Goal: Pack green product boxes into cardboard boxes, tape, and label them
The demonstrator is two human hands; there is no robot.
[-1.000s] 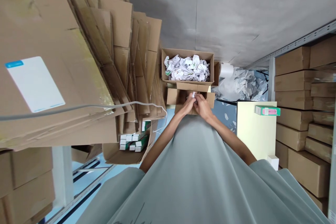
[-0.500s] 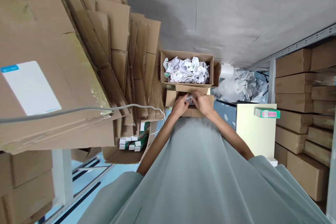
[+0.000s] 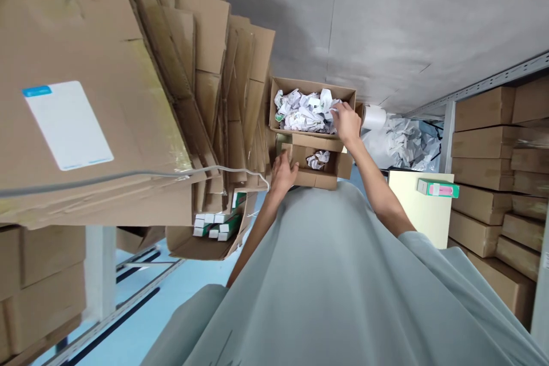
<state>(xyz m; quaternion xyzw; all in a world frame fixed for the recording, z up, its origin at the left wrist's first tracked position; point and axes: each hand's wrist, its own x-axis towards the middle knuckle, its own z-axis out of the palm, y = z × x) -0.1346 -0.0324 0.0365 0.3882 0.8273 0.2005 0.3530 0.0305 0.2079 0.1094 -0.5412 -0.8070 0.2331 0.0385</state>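
Note:
In front of my body stands a small open cardboard box (image 3: 315, 180), its flaps folded outward. A wad of crumpled paper (image 3: 318, 160) lies inside it. My left hand (image 3: 282, 174) is at the box's left side, fingers and thumb closed about the left flap. Just behind is a larger open carton (image 3: 313, 133) full of crumpled white paper (image 3: 302, 111). Over its right end, my right hand (image 3: 347, 123) has its fingers closed on a piece of that paper; the fingertips are partly hidden.
Flattened cardboard sheets (image 3: 210, 40) lean at the left, with a grey cable (image 3: 141, 174) across them. Below is a carton of green-and-white boxes (image 3: 218, 226). On the right are a pink-and-green box (image 3: 438, 188), a paper roll (image 3: 374, 117) and shelved cartons (image 3: 482, 143).
My right hand has left the small box and moved up to the larger carton's paper. My left hand has shifted from inside the small box to its left flap. The view has shifted slightly.

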